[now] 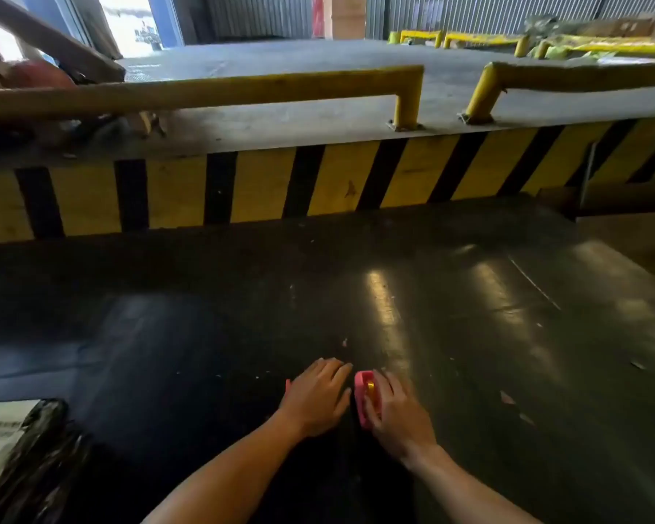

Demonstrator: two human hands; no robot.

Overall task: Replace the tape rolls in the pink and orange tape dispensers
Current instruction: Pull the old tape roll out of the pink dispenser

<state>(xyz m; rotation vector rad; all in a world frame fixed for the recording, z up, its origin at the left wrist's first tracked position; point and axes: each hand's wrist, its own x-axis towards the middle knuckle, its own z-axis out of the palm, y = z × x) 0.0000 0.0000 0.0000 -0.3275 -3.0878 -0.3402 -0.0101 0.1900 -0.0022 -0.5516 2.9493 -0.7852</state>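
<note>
Dark glossy belt (450,296), striped barrier (265,183) behind

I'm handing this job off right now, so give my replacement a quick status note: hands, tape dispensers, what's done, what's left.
Right hand: gripping the pink plastic tape dispenser on the dark worktop.
Left hand: flat on the worktop beside it, over a pink-edged item I cannot identify.
Orange dispenser and spare rolls: not in view.
Done: cannot tell whether any roll is swapped.
Left: confirm pink, then do orange.
</note>
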